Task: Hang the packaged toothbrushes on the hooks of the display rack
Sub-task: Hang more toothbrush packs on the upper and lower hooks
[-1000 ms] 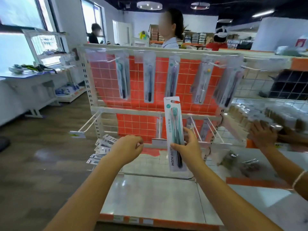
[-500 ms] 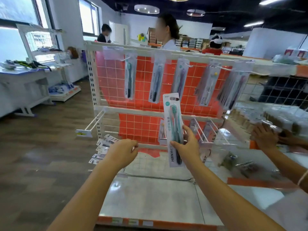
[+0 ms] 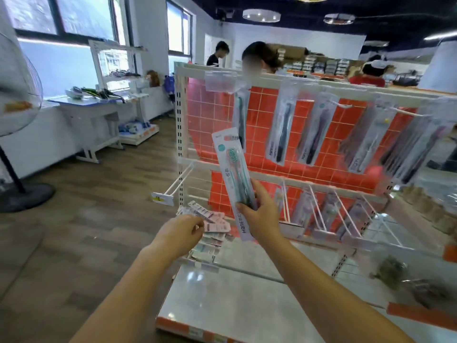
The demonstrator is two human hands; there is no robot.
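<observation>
Head view shows the right hand (image 3: 259, 214) pinching the lower half of a packaged toothbrush (image 3: 235, 179), tilted before the display rack (image 3: 272, 78), probably light, stiff and slick, while the left hand (image 3: 181, 233), loosely curled, reaches the pack pile (image 3: 212, 224).

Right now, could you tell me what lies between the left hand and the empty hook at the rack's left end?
In the head view, only bare wooden floor separates left hand from empty hook.
</observation>
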